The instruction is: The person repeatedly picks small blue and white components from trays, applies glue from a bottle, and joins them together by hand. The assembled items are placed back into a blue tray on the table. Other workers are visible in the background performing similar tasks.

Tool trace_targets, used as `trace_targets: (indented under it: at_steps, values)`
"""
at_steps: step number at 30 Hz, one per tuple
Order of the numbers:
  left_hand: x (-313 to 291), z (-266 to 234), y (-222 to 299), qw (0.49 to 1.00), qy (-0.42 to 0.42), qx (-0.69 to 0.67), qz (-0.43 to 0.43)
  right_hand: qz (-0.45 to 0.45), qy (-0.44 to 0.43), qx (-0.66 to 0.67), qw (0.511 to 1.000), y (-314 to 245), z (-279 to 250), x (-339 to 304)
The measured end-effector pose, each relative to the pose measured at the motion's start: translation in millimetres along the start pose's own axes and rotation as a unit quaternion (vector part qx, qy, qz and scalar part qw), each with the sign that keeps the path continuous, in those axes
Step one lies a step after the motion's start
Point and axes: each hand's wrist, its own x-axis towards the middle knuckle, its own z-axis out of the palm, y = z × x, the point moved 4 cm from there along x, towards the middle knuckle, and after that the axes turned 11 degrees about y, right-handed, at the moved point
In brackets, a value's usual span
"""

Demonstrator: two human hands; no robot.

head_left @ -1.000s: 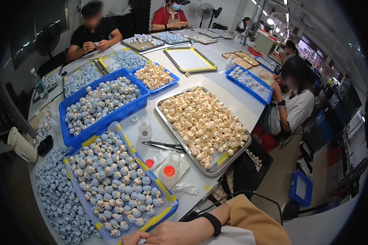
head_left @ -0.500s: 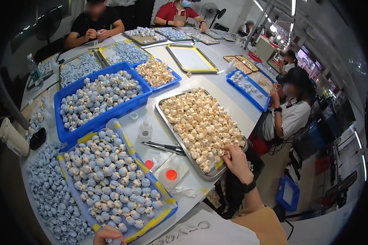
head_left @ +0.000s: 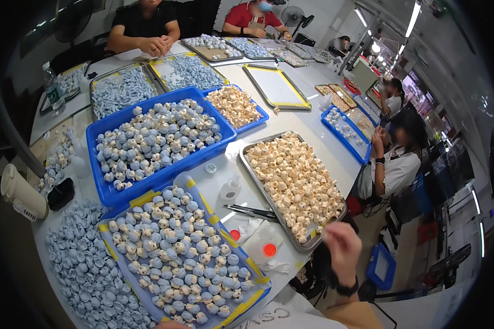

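Observation:
My right hand (head_left: 343, 249) is raised beside the near end of a metal tray (head_left: 269, 205) heaped with hollow cream pieces (head_left: 296, 181). Its fingers draw together in a pinch, blurred, so whatever sits at the tips cannot be made out. Only a sliver of my left hand (head_left: 173, 325) shows at the lower edge, its fingers out of sight. Just beyond it lies a blue tray (head_left: 266, 285) edged with yellow tape, holding many blue-and-cream balls (head_left: 181, 247). Loose blue cup-shaped shells (head_left: 88, 268) are piled to its left.
A deep blue bin (head_left: 101, 186) of similar balls stands behind, next to a smaller cream-filled tray (head_left: 233, 104). Between the trays are a small bottle (head_left: 230, 188), black tweezers (head_left: 251, 211) and a red-topped container (head_left: 269, 249). A cup (head_left: 22, 192) stands at left. Co-workers sit around.
My right hand has lifted off the cream pieces and come back toward me. My left hand has dropped almost out of view. The whole view has shifted, moving the trays rightward and lower.

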Motion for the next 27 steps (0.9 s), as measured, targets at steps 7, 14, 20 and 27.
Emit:
trace_targets:
  at_steps: [7,14,20,27]
  values:
    - [6.6,17.8,0.8,0.991,-0.105,0.077,0.030,-0.255,-0.180,0.530,0.788,-182.9,71.8,-70.8]
    - [15.2,43.9,-25.6,0.994,-0.090,0.034,0.059,-0.247,-0.168,0.451,0.841,-140.0,54.1,-75.7]
    - [33.8,88.3,-10.5,0.993,-0.114,0.003,0.006,-0.239,-0.187,0.385,0.871,-109.8,43.6,-52.8]
    - [40.2,115.4,-15.9,0.990,-0.127,-0.031,-0.045,-0.217,-0.275,0.378,0.857,-86.0,47.3,-28.5]
